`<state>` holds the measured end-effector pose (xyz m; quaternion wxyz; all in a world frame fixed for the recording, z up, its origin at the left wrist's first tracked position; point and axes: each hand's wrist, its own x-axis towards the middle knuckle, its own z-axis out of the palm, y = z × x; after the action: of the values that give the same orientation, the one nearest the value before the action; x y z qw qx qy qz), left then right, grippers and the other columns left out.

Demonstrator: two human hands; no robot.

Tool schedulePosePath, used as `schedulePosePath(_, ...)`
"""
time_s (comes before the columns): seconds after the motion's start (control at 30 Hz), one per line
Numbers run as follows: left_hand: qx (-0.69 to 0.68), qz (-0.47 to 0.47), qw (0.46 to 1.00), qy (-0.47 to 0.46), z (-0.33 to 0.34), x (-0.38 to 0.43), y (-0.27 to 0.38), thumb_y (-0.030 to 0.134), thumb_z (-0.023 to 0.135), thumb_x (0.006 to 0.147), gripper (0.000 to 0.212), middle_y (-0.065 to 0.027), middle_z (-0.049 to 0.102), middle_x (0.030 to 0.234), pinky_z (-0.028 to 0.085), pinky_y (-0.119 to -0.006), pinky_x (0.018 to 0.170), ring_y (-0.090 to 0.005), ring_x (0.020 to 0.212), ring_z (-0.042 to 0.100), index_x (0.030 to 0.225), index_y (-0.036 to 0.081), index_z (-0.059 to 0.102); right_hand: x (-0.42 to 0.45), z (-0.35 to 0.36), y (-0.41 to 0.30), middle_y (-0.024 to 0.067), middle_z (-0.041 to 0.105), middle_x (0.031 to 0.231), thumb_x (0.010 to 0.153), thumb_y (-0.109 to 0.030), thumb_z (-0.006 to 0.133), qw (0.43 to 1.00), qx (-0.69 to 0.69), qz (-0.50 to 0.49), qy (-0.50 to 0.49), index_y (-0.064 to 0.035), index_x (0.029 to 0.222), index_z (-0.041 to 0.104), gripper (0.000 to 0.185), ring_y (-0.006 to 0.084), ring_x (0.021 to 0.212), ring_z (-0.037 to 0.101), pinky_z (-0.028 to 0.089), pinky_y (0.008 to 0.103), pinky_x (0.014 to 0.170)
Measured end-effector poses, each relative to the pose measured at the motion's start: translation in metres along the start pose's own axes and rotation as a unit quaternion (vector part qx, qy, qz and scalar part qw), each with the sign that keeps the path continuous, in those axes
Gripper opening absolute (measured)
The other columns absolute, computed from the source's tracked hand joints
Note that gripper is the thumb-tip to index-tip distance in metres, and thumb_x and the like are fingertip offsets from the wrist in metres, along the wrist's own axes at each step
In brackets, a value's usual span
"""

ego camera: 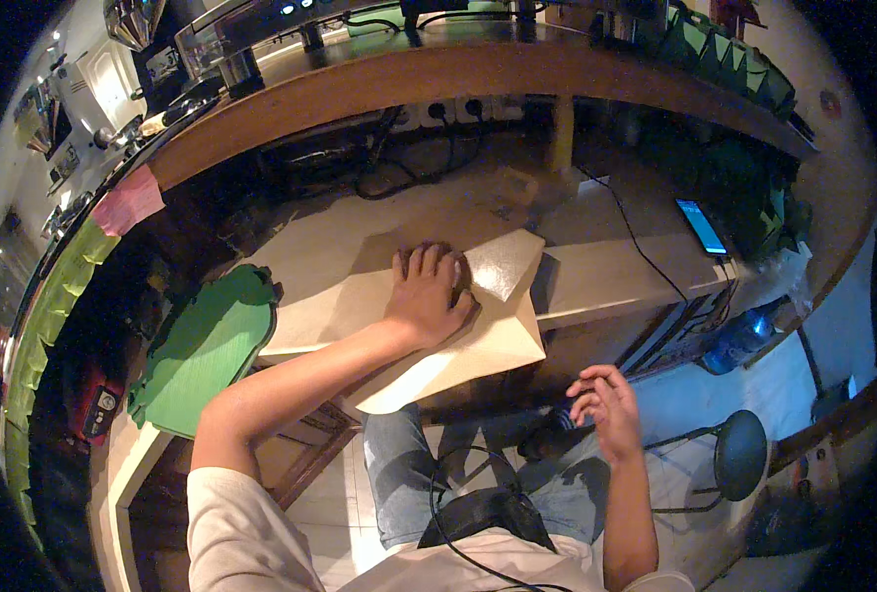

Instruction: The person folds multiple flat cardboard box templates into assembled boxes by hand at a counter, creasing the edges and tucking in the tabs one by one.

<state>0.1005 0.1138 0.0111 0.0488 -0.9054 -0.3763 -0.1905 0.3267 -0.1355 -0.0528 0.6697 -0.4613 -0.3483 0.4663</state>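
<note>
A large cream-coloured folded paper sheet (pixel 483 333) lies on the wooden desktop before me, its near edge reaching past the desk's front. One pointed flap (pixel 509 263) at its upper right catches the light. My left hand (pixel 431 300) rests palm down on the paper with its fingers spread and bent; what lies under the palm is hidden. Off to the right, beyond the desk edge, my right hand (pixel 607 411) hangs in the air above the floor. Its fingers are loosely curled and apart, with nothing in them.
Green sheets with ragged edges (pixel 213 348) lie at the left. A lit phone (pixel 701 226) is plugged into a cable at the right, near a blue plastic bottle (pixel 738 340). A raised wooden shelf (pixel 438 70) spans the back, above power sockets (pixel 453 111). A round stool (pixel 739 455) stands right.
</note>
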Motion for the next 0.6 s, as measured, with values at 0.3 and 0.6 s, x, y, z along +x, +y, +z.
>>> schedulePosePath(0.3, -0.272, 0.279, 0.913, -0.124, -0.028, -0.009, 0.014, 0.042, 0.062, 0.093, 0.065, -0.0255, 0.044, 0.149, 0.028, -0.054, 0.12, -0.0419, 0.142, 0.039, 0.143, 0.002, 0.047, 0.037, -0.022, -0.03, 0.0104, 0.067, 0.11, 0.107, -0.016, 0.05, 0.968, -0.143, -0.105, 0.175, -0.0019, 0.127, 0.057, 0.026, 0.0138, 0.085, 0.062, 0.052, 0.0262, 0.073)
schedulePosePath(0.6, -0.106, 0.068, 0.992, -0.005, -0.006, -0.009, -0.021, 0.044, 0.057, 0.097, 0.06, -0.0241, 0.051, 0.145, 0.031, -0.052, 0.119, -0.0437, 0.138, 0.042, 0.138, -0.001, 0.055, 0.082, -0.011, -0.037, 0.0113, 0.067, 0.121, 0.106, -0.02, 0.051, 0.934, -0.272, -0.209, 0.099, 0.0012, 0.13, 0.062, 0.034, 0.0198, 0.111, 0.064, 0.049, 0.0333, 0.098)
